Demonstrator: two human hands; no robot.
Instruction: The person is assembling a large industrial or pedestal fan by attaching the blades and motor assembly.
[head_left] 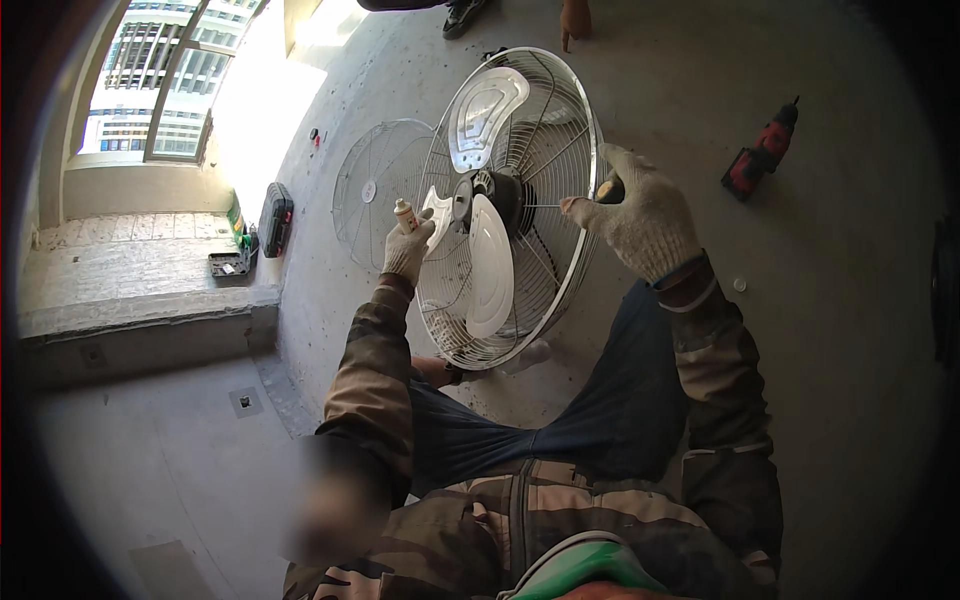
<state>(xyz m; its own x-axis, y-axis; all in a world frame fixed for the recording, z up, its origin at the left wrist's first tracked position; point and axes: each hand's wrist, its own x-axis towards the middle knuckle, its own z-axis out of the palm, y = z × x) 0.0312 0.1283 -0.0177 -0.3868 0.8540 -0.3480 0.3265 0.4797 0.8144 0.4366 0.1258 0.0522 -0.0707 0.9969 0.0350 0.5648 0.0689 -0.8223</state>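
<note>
A large metal fan stands tilted in front of me, with silver blades (491, 265), a dark motor (508, 200) and a round wire guard (590, 100). My left hand (406, 250), in a pale knit glove, is closed round a small white tube (405, 213) with a narrow tip, beside the fan's hub. On the guard's right side, my gloved right hand (645, 215) grips a screwdriver (609, 190) by its dark and yellow handle. Its thin shaft appears to point through the guard toward the motor. Part of the left hand's fingers is hidden.
A second wire guard (355, 185) lies on the floor behind the fan. On the right lies a red and black cordless drill (762, 155). A black case (276, 220) and a small open toolbox (232, 263) sit near the ledge. Another person's hand (575, 22) hangs at the top.
</note>
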